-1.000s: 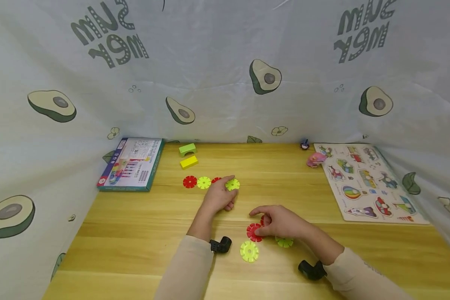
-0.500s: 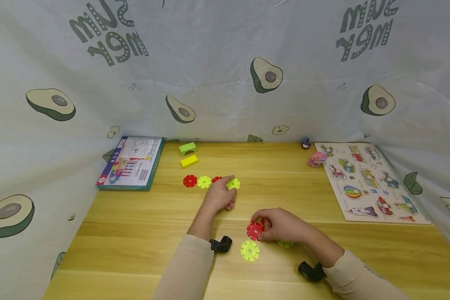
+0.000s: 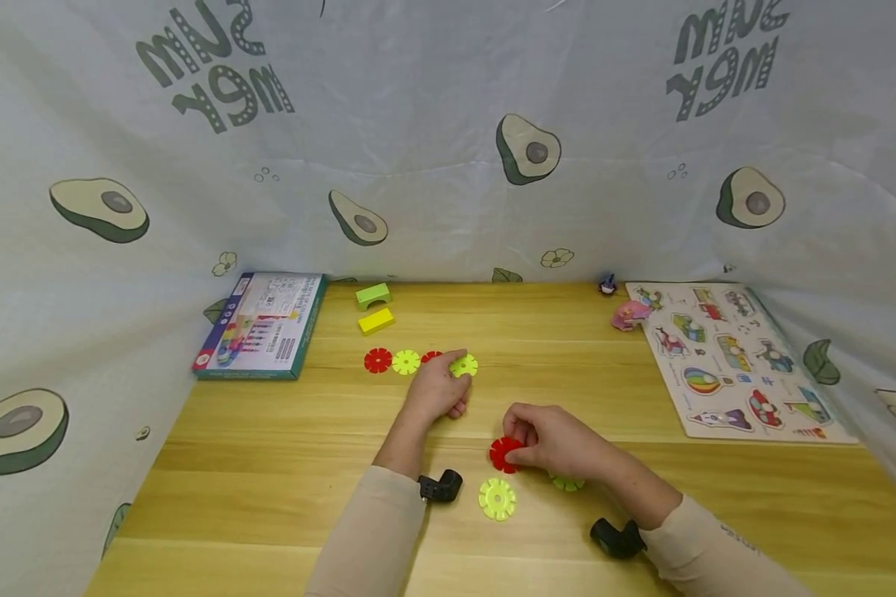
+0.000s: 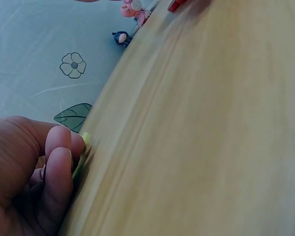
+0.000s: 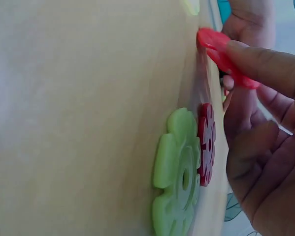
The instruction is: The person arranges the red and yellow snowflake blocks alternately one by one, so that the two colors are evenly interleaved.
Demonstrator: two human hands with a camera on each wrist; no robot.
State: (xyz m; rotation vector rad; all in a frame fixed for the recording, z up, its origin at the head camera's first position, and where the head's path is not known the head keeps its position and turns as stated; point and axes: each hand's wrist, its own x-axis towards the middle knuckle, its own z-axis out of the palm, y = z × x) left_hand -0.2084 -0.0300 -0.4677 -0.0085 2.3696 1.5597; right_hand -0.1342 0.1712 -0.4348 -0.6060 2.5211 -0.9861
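The back and sides are covered by a white cloth (image 3: 433, 83) printed with avocados, and below it a wooden table (image 3: 269, 464) is spread. On its right side a puzzle board (image 3: 724, 327) is laid flat, matched at the far left by a flat box (image 3: 261, 327). By the right hand (image 3: 560, 439), over the near middle of the table, a red disc (image 3: 503, 454) is pinched between thumb and forefinger (in the right wrist view it is tilted, its edge close to the wood). By the left hand (image 3: 435, 388), farther forward, a yellow-green disc (image 3: 465, 366) is gripped at the edges between thumb and forefinger, the other fingers being curled. A pink toy (image 3: 630, 315) is set by the board's far left corner, and near the box a green arch block (image 3: 373, 296) is placed behind a yellow block (image 3: 377, 322). To the left of the gripped disc, a row is continued by a partly covered red disc (image 3: 430, 356), a middle yellow-green disc (image 3: 406, 362) and an end red disc (image 3: 377, 361). Near the cloth, a tiny blue figure (image 3: 607, 285) is stood.
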